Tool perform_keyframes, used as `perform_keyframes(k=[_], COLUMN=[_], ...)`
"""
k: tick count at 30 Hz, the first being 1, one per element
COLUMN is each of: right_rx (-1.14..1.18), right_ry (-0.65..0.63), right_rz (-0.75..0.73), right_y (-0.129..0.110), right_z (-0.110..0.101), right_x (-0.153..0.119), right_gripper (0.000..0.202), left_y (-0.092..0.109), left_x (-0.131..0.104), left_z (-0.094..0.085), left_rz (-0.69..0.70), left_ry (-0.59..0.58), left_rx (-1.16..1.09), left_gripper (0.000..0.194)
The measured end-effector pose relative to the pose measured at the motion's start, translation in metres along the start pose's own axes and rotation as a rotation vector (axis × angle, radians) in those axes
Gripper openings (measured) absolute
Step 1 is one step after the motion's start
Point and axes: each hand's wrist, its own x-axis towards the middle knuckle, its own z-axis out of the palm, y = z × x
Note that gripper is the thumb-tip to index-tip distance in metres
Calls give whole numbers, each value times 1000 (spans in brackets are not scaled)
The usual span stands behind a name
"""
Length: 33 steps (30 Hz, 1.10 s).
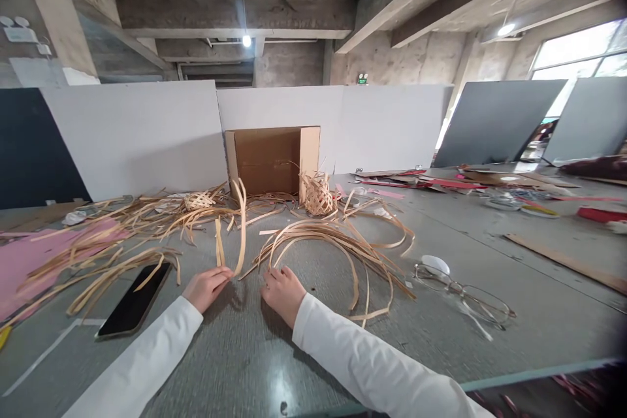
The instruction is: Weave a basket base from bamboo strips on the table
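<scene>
My left hand (208, 289) is closed in a pinch on light bamboo-like strips (241, 228), which rise above the fingers and curve at the top. A shorter flat strip (219, 243) also stands up behind these fingers. My right hand (284, 292) is closed with its fingertips at the near left end of a curved bundle of similar strips (313, 233); a thin strip (289, 241) seems to run into its fingers. The two hands are apart, low over the grey table (235, 353). The exact grip of the right fingertips is partly hidden.
A black phone (134, 300) lies left, beside loose strips and pink sheets (93, 235). Woven pieces (318, 194) sit before an open cardboard box (310, 160). Eyeglasses (458, 290) and a white round object (435, 266) lie right. White panels (137, 137) stand behind.
</scene>
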Motion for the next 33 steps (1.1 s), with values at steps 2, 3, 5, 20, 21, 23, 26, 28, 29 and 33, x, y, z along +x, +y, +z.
perform_keyframes(k=[2, 3, 5, 20, 21, 23, 26, 28, 29, 33], right_rx=[33, 72, 194, 859, 873, 895, 1005, 1163, 1248, 1399], right_ry=[111, 206, 439, 1467, 1528, 1639, 1738, 1750, 1749, 1790], right_rz=[-7, 10, 86, 491, 488, 483, 510, 576, 615, 655], right_y=[8, 14, 28, 70, 71, 73, 77, 82, 86, 102], right_z=[-2, -6, -17, -70, -73, -79, -89, -93, -95, -100], right_x=[2, 1, 0, -22, -23, -25, -27, -29, -31, -37], right_gripper=[16, 16, 20, 14, 14, 14, 13, 11, 11, 12], left_y=[3, 5, 10, 5, 6, 10, 15, 16, 16, 14], left_x=[-1, -1, -2, -1, -2, -3, -3, -2, 0, 5], left_z=[0, 0, 1, 10, 9, 7, 3, 0, 0, 1], left_rz=[20, 31, 58, 15, 12, -3, -50, -81, -100, -167], left_ry=[-12, -22, -51, -351, -365, -388, -434, -470, -483, -490], left_rx=[-6, -12, -33, -316, -326, -349, -419, -475, -495, -535], left_gripper=[34, 34, 34, 36, 36, 39, 43, 45, 46, 44])
